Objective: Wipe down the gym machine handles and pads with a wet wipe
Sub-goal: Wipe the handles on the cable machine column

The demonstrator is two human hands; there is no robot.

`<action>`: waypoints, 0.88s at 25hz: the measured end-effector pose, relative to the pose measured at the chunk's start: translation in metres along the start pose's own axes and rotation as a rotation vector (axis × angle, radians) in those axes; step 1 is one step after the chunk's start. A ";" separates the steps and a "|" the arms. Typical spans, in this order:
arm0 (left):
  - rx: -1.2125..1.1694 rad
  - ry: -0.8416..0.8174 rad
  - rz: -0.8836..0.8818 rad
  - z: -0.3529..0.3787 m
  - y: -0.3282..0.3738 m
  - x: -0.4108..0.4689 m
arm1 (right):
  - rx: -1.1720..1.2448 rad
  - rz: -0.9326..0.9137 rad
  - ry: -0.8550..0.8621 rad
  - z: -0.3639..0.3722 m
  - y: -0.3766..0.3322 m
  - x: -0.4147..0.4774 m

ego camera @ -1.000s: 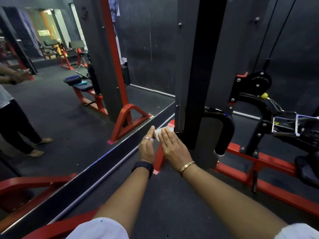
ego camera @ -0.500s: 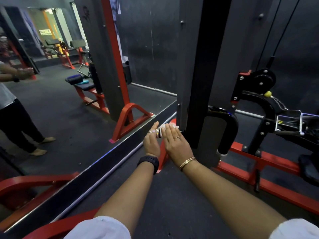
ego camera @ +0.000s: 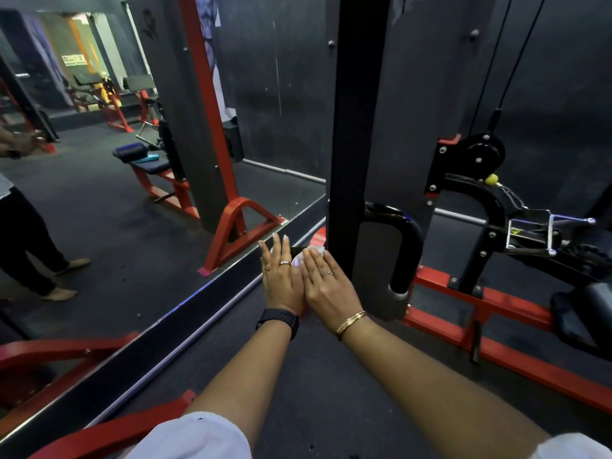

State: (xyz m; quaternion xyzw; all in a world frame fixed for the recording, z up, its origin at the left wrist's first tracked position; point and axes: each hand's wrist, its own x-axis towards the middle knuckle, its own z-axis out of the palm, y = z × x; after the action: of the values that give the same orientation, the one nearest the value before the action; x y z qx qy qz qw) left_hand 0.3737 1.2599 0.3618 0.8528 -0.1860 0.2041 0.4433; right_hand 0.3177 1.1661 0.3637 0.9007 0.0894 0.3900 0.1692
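Pressing a wipe point(ego camera: 313, 251) flat between open hands, left point(ego camera: 282, 279) and right point(ego camera: 328, 288), beside the post point(ego camera: 356, 127); the handle point(ego camera: 405, 246) looks unwiped.

No readable text anywhere; only blurred dark lines on a pale rectangular wall sign point(ego camera: 75, 59) in the mirror, illegible.

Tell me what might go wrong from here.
The wipe is pressed between flat palms, with the left hand and right hand both open, so it could slip to the floor. The hands sit close to the black upright, and the curved handle is not yet wiped.
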 end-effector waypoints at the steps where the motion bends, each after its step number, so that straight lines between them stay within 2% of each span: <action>1: -0.007 -0.009 0.007 0.001 0.001 -0.003 | -0.006 0.021 -0.016 -0.002 0.003 0.003; 3: -0.001 -0.021 0.014 0.002 0.001 -0.010 | -0.004 0.001 -0.043 -0.001 0.008 -0.002; 7: 0.085 -0.032 -0.010 0.003 0.008 -0.019 | -0.023 -0.186 -0.056 -0.007 0.025 -0.003; 12: 0.107 -0.059 -0.055 0.002 0.018 -0.028 | -0.014 -0.259 -0.096 -0.015 0.031 -0.001; 16: 0.132 -0.046 -0.042 -0.003 0.018 -0.030 | 0.169 -0.286 -0.213 -0.018 0.026 -0.017; 17: 0.125 -0.047 -0.038 -0.004 0.018 -0.031 | 0.233 -0.274 -0.207 -0.025 0.025 -0.015; 19: 0.108 -0.062 -0.033 -0.006 0.017 -0.031 | 0.414 -0.135 -0.222 -0.043 0.023 -0.008; 22: 0.121 -0.049 -0.024 -0.010 0.017 -0.030 | 0.865 0.140 -0.338 -0.056 0.030 -0.008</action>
State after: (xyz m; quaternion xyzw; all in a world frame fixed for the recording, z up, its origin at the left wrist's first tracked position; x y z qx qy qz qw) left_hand 0.3378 1.2630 0.3633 0.8849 -0.1738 0.1888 0.3886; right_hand 0.2722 1.1490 0.4060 0.9432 0.1539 0.1753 -0.2364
